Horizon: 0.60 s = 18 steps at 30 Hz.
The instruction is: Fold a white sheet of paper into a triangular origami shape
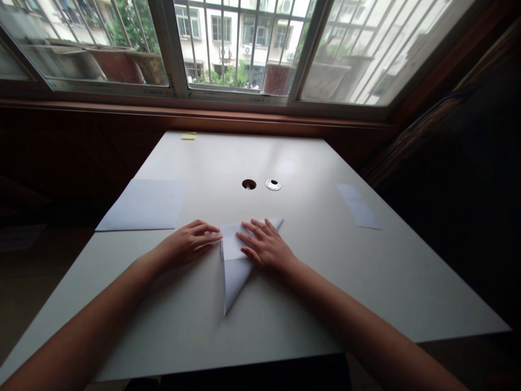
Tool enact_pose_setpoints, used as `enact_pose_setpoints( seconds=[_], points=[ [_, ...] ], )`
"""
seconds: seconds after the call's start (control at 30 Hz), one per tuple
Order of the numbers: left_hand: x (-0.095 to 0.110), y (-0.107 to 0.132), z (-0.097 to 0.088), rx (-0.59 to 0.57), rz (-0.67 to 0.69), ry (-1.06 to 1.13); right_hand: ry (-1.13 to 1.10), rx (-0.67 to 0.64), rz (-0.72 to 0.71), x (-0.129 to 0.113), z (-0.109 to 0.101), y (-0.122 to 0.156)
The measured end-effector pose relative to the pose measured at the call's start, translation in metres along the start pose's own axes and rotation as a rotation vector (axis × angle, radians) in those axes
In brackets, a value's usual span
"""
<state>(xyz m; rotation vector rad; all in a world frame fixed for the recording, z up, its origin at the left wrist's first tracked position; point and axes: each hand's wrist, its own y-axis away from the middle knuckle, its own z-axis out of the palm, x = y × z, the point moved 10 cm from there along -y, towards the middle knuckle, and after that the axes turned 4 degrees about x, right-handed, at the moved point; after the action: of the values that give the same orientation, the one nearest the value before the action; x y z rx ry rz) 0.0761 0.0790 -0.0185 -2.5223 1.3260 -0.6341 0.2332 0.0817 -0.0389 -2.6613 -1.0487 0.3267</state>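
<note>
Opposite building point(222, 16): pale facade, seen through the window bars. Window point(238, 99): metal-framed, full width of the view, above a dark wood sill point(244, 115); daylight enters there, both sides of the room dim. Table point(228, 163): white, smooth, far edge near the sill. Plant pots point(116, 65): outside, behind the glass.

White sheet point(142, 206): flat at the table's left edge. Folded paper point(235, 274): near the table's middle, pointed towards the person and at upper right, with a flap across it. Right hand point(268, 244): unclenched, fingers spread flat on the paper. Left hand point(195, 239): fingers slightly bent, tips at the paper's left edge; whether it grips cannot be determined.

Paper strip point(359, 207): flat near the right edge. Round cap point(269, 188): just beside the round hole point(249, 184). Yellow note point(188, 136): far left corner.
</note>
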Motion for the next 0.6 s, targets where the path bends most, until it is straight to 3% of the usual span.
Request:
enact_pose_setpoints(
  seconds=[0.13,0.6],
  points=[
    [0.007,0.007,0.005,0.014,0.028,-0.057,0.005,0.003,-0.014,-0.002,0.002,-0.003],
    [-0.001,0.011,0.006,0.001,0.014,-0.013,0.001,-0.026,-0.101,-0.01,0.013,-0.012]
  ],
)
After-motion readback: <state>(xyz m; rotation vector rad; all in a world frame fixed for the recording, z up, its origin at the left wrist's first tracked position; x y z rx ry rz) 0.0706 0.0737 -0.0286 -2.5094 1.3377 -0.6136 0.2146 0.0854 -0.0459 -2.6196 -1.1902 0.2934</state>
